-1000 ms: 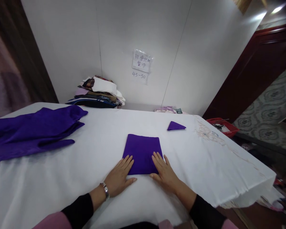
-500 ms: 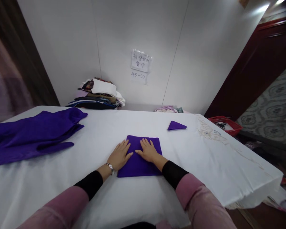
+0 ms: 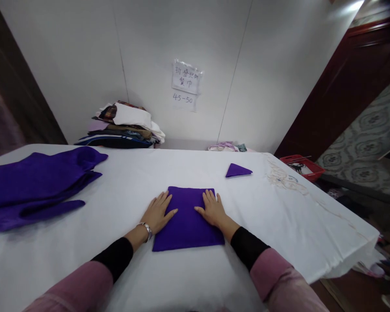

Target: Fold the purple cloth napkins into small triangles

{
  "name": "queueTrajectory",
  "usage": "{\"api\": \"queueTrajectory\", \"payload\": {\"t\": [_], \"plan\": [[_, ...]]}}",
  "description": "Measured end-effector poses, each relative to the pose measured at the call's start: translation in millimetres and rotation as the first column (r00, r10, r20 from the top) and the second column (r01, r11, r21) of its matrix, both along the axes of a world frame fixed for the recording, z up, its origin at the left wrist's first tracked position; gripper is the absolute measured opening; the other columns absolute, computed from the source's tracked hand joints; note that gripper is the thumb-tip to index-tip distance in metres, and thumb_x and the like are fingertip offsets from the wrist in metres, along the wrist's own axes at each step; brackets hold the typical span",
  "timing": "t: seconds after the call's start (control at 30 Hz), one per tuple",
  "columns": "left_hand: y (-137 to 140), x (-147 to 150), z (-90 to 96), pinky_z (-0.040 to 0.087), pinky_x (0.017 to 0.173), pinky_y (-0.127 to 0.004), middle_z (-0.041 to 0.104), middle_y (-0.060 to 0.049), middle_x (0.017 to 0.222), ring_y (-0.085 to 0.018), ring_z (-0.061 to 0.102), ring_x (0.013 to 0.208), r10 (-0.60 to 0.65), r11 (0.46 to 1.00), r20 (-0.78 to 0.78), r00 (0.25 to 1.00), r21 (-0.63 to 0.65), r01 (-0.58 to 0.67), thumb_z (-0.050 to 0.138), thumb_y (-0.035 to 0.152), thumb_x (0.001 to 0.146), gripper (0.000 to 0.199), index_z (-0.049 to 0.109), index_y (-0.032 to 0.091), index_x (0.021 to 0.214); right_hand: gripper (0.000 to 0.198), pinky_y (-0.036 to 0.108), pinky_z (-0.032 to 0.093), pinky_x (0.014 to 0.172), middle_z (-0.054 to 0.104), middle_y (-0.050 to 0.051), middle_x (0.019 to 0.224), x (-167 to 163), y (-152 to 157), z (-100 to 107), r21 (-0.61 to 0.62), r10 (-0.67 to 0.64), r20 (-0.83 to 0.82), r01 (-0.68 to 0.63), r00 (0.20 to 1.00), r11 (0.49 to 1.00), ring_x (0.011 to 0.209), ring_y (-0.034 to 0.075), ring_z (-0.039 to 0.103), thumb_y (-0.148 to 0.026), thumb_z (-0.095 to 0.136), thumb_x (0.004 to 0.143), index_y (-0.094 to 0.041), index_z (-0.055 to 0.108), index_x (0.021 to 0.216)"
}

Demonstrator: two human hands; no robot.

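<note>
A purple cloth folded into a square (image 3: 186, 221) lies flat on the white-covered table (image 3: 117, 255) in front of me. My left hand (image 3: 158, 213) rests palm down on its far left edge, fingers spread, a metal watch on the wrist. On the far right part of the cloth my right hand (image 3: 212, 209) presses flat, fingers apart. Neither hand grips anything. A small purple cloth folded into a triangle (image 3: 237, 170) lies farther back to the right.
A heap of loose purple cloths (image 3: 35, 184) lies at the left of the table. A stack of mixed folded fabrics (image 3: 123, 128) sits against the wall, under a paper note (image 3: 185, 80). A red basket (image 3: 300, 167) stands off the table's right side.
Both hands slid from the near edge up onto the square cloth, then spread apart toward its far corners. The view shifted slightly.
</note>
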State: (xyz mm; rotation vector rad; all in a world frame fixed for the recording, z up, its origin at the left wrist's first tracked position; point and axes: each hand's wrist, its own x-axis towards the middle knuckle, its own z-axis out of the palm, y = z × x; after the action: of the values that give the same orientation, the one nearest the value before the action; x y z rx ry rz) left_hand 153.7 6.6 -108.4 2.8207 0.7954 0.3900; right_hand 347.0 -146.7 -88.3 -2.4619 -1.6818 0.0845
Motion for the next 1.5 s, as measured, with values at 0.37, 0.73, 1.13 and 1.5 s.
{"api": "queueTrajectory", "payload": {"t": [0.37, 0.73, 1.13, 1.5], "plan": [[0.8, 9.4, -5.5, 0.019, 0.108, -0.046, 0.032, -0.013, 0.144, -0.027, 0.023, 0.135, -0.006, 1.000, -0.102, 0.995, 0.020, 0.008, 0.030, 0.059, 0.085, 0.070, 0.038, 0.012, 0.135, 0.077, 0.048, 0.009, 0.109, 0.023, 0.015, 0.147, 7.1, 27.2, -2.1, -0.019, 0.103, -0.082, -0.105, 0.991, 0.994, 0.137, 0.026, 0.014, -0.063, 0.020, 0.087, -0.007, 0.025, 0.140], [-2.8, 8.5, -5.6, 0.016, 0.108, -0.047, 0.030, -0.013, 0.145, -0.027, 0.021, 0.135, -0.009, 1.000, -0.088, 0.996, -0.022, 0.008, 0.031, 0.058, 0.085, 0.068, 0.038, 0.012, 0.135, 0.074, 0.048, 0.008, 0.110, 0.019, 0.014, 0.148, -26.7, -14.6, 18.2, 0.024, 0.214, -0.023, -0.213, 0.977, 0.977, 0.137, 0.026, 0.010, -0.061, 0.026, 0.087, -0.009, 0.024, 0.141], [-52.0, -61.1, 37.6, 0.020, 0.111, -0.039, 0.038, -0.005, 0.142, -0.017, 0.029, 0.132, -0.210, 0.970, 0.204, 0.956, -0.074, 0.229, 0.026, 0.039, 0.093, 0.046, 0.042, 0.019, 0.131, 0.078, 0.050, 0.006, 0.110, 0.022, 0.014, 0.147, -120.2, -68.9, 19.4, 0.075, 0.528, -0.063, -0.524, 0.847, 0.848, 0.137, 0.026, 0.011, -0.064, 0.027, 0.085, -0.009, 0.025, 0.140], [-97.7, -95.4, 6.0, 0.024, 0.108, -0.045, 0.037, -0.011, 0.141, -0.026, 0.030, 0.132, -0.357, 0.931, -0.046, 0.933, 0.058, 0.360, 0.038, 0.059, 0.084, 0.069, 0.030, 0.019, 0.139, 0.076, 0.049, 0.012, 0.110, 0.027, 0.015, 0.145, -122.9, -81.7, 9.4, 0.067, 0.464, 0.002, -0.463, 0.886, 0.884, 0.136, 0.026, 0.016, -0.063, 0.028, 0.086, -0.009, 0.029, 0.139]]}}
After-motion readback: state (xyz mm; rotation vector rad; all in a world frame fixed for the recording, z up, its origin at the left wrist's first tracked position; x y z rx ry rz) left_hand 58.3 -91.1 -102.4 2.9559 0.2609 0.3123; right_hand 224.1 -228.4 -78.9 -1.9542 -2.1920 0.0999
